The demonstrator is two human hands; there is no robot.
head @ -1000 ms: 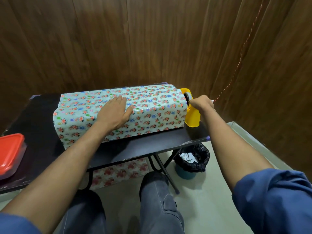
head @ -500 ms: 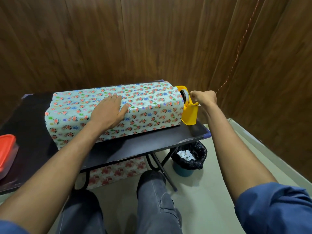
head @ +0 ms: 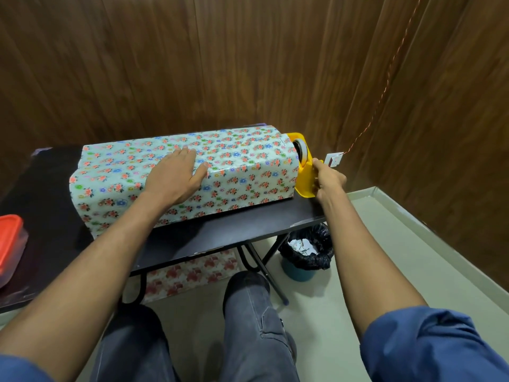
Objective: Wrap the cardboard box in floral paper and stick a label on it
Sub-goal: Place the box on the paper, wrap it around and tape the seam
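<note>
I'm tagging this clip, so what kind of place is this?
Probably a small indoor room used for gift wrapping: wood-panelled walls, a folding table and a lined waste bin on the floor.

The box wears pale mint paper strewn with small red, blue and green flowers; at its right end, a yellow tape dispenser; beneath it a black surface; far left of it, a red lid; behind, dark brown wood-grain wall
</note>
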